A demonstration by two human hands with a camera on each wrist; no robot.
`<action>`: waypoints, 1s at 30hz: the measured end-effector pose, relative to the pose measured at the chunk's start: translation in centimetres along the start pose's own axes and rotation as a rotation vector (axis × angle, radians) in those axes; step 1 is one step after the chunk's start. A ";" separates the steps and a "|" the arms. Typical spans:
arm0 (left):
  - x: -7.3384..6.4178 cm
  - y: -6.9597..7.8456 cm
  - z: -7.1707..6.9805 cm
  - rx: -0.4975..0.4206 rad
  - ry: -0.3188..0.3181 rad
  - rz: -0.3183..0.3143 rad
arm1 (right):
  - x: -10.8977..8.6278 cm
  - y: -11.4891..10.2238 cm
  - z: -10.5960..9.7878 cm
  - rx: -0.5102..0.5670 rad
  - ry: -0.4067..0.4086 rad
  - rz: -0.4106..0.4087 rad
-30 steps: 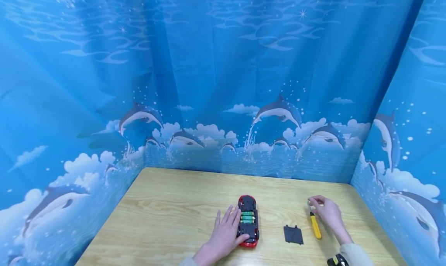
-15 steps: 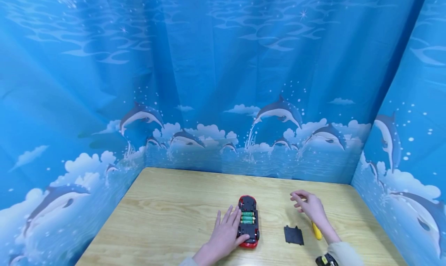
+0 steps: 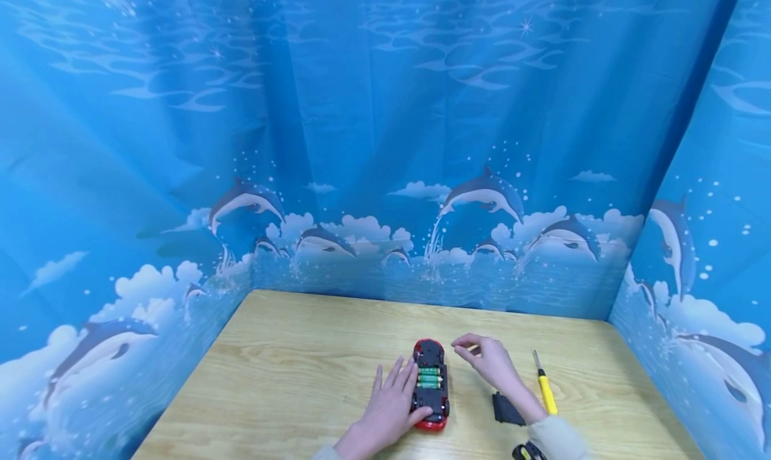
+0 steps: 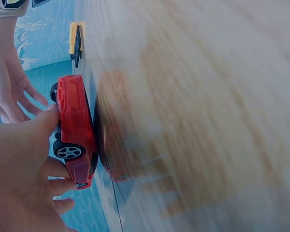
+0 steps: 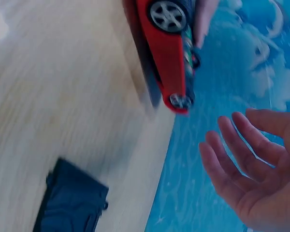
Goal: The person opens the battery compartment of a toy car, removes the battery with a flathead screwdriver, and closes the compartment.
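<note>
A red toy car (image 3: 430,396) lies upside down on the table, its black underside up. Green batteries (image 3: 430,378) sit side by side in its uncovered compartment. My left hand (image 3: 385,406) rests along the car's left side, fingers straight and spread, thumb over one end of the underside. Just right of the car's far end, my right hand (image 3: 489,361) hovers with loosely bent fingers; in the right wrist view nothing shows between its fingers (image 5: 227,130). Partly under the right forearm in the head view is the black battery cover (image 5: 72,198).
A yellow-handled screwdriver (image 3: 547,393) lies to the right of the cover, tip pointing away. The wooden table (image 3: 313,353) ends at the back and right against a blue dolphin-print curtain (image 3: 361,145).
My right hand has moved left from beside the screwdriver's tip, across the table, to near the car's far end. The left hand and the car have stayed in place.
</note>
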State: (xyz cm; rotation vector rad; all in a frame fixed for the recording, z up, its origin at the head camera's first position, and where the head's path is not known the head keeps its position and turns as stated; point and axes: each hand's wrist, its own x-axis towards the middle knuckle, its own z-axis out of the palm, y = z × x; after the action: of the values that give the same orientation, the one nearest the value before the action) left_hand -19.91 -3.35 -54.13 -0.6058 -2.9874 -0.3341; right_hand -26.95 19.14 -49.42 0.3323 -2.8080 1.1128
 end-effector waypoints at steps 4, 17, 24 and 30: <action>0.0 0.1 0.0 -0.001 -0.004 -0.002 | -0.1 -0.9 1.5 -0.106 -0.010 -0.108; 0.1 -0.1 0.1 -0.001 0.001 0.007 | -0.5 -2.0 3.3 -0.357 -0.045 -0.237; 0.0 0.1 -0.1 0.025 -0.001 0.001 | -0.4 -2.1 3.7 -0.366 -0.076 -0.226; 0.0 0.1 -0.1 0.045 0.007 0.006 | -0.3 -2.1 3.9 -0.342 -0.109 -0.193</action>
State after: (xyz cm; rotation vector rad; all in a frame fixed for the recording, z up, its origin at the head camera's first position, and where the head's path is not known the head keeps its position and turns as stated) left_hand -19.85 -3.31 -54.02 -0.6081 -2.9767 -0.2673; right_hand -26.26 15.07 -50.91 0.6270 -2.9114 0.5792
